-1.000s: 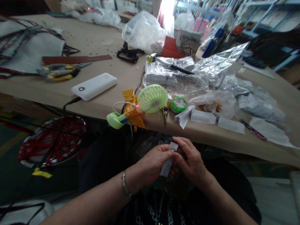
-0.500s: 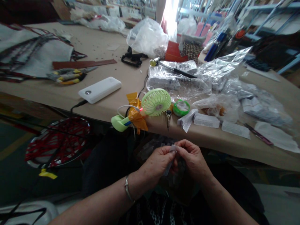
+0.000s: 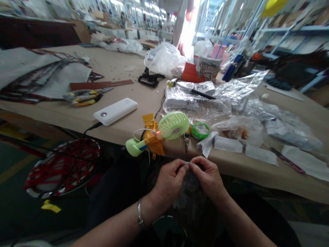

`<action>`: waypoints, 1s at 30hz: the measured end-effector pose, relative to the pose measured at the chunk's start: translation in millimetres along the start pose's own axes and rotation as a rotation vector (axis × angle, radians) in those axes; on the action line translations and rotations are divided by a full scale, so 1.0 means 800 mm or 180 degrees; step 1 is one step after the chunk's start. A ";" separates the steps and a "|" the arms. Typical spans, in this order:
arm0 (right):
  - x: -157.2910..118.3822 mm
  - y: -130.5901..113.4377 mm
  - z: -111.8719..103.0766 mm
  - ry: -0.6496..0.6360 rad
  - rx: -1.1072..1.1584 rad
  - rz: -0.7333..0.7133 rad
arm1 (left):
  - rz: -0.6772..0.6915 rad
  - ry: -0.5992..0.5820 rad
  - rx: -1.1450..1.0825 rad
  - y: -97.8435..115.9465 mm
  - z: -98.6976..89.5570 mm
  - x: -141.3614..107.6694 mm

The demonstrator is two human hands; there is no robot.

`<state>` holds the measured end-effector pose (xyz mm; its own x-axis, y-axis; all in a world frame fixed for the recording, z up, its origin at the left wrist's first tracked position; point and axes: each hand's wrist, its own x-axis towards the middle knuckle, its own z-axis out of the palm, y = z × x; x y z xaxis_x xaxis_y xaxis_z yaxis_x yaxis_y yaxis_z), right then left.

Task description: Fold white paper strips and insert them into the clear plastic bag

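Note:
My left hand (image 3: pixel 169 178) and my right hand (image 3: pixel 209 175) meet in front of the table edge, thumbs and fingertips pinched together. Between the fingertips is a small white label (image 3: pixel 187 163), mostly covered by the fingers. Just beyond, a thin pointed metal tool (image 3: pixel 186 143) sticks out from the table edge towards my hands. A green round container (image 3: pixel 200 130) with something whitish in it stands beside it. White printed labels (image 3: pixel 228 144) lie in piles to the right. Below my hands, pale scraps (image 3: pixel 189 199) show dimly.
A green fan (image 3: pixel 174 125) is fixed at the table edge with orange tape (image 3: pixel 154 142). A white power bank (image 3: pixel 116 111), pliers (image 3: pixel 86 97) and a brown strip (image 3: pixel 101 84) lie left. A hammer (image 3: pixel 191 90) rests on plastic-wrapped bundles (image 3: pixel 182 103). A pink-handled tool (image 3: pixel 288 160) lies right.
The view has tilted up, so the table sits lower. My hands have drawn closer together at the fingertips, and less of the label shows between them than before.

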<state>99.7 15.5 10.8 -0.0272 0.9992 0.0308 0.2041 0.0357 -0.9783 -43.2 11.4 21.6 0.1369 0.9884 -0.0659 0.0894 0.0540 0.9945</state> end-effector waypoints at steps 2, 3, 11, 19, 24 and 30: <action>0.003 0.000 0.002 0.0003 -0.0045 -0.0048 | 0.0145 0.0067 0.0094 -0.001 -0.003 0.004; 0.004 0.000 0.002 0.0001 -0.0075 -0.0090 | 0.0216 0.0084 0.0152 -0.002 -0.004 0.006; 0.010 -0.001 0.006 0.0063 -0.0325 -0.0344 | 0.0565 0.0080 0.0650 -0.005 -0.010 0.013; 0.012 -0.003 0.006 0.0067 -0.0388 -0.0382 | 0.0689 0.0084 0.0870 -0.005 -0.010 0.017; 0.015 -0.001 0.007 0.0090 -0.0444 -0.0415 | 0.0758 0.0068 0.0976 -0.006 -0.011 0.019; 0.018 0.003 0.006 0.0122 -0.0489 -0.0478 | 0.0766 0.0060 0.1059 -0.010 -0.010 0.023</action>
<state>95.2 29.7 7.5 -0.0318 0.9823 0.1844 0.3473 0.1838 -0.9196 -49.5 30.7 13.0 0.1750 0.9698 0.1700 0.3716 -0.2249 0.9007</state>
